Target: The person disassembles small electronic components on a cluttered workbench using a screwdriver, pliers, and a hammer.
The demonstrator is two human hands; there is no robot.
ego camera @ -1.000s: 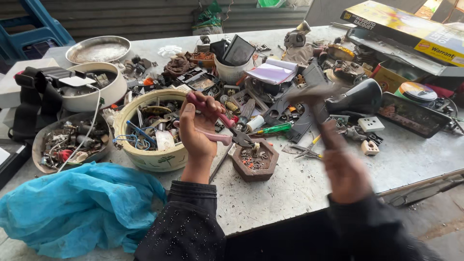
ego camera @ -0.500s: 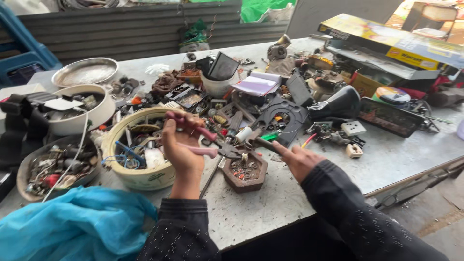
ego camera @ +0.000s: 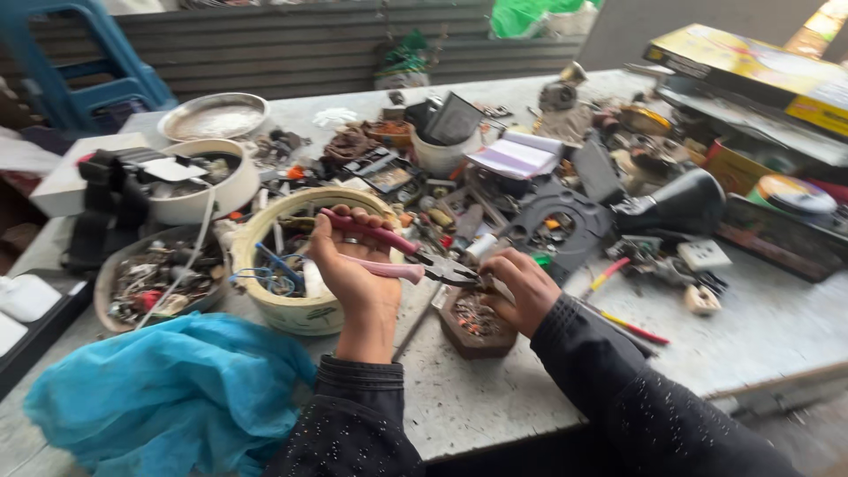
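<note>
Far left of the bench (ego camera: 495, 397), we are noting a crumpled blue cloth (ego camera: 168, 397) lying near the front edge; behind it a shallow dish of small scrap parts (ego camera: 155, 278) and a white bowl (ego camera: 199, 181) are sitting, with a metal plate (ego camera: 215, 117) further back

Next, a cream bowl (ego camera: 305, 309) holding wires and tools is standing just behind our left hand (ego camera: 353, 274). The left hand's grip is closing around the pink-handled pliers (ego camera: 397, 256): fingers are wrapping the upper handle, the lower handle is lying against the palm, and the two handles are standing a little apart. The pliers are being held above the bench, pointing right

At the pliers' nose our right hand (ego camera: 521, 287) is meeting the tool. Its grip is curling shut, fingers pinching something at the nose; we cannot tell what the piece is, since the fingers are hiding it. Just below the two hands a small brown tray of tiny parts (ego camera: 477, 322) is resting on the bench

Further right, a red-and-yellow tool (ego camera: 618, 322) and a black cone-shaped part (ego camera: 680, 205) are lying among clutter, with flat boxes (ego camera: 751, 75) stacked at the far right
</note>
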